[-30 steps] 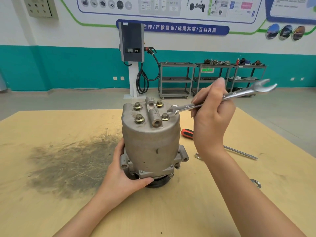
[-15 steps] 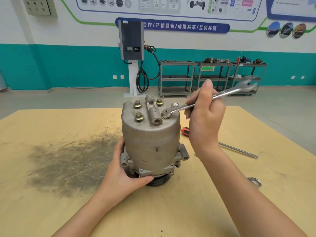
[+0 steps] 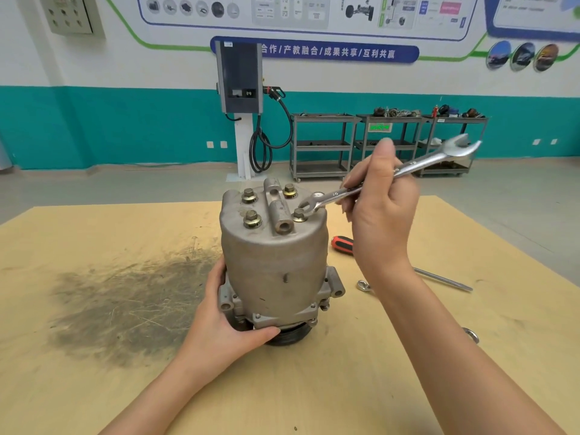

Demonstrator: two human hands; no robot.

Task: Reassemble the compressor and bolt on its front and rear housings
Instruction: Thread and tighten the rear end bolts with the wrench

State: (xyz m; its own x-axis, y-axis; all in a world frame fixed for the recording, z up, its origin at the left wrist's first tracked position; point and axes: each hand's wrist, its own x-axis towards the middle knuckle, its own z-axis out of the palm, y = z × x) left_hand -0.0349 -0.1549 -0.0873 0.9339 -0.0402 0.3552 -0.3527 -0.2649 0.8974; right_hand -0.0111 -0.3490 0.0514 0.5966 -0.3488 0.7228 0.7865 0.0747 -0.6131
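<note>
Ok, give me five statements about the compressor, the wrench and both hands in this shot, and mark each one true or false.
1. The right hand holds a wrench. True.
2. The compressor lies on its side on the table. False: it stands upright, bolted end up.
3. The left hand grips the compressor's lower part. True.
4. The wrench's ring end is at the near left bolt. False: it is at the near right bolt.
5. A red-handled screwdriver stands upright in a tool rack. False: it lies on the table, behind the right wrist.

Automotive training workshop: charging station, parts carts, wall posters.
</note>
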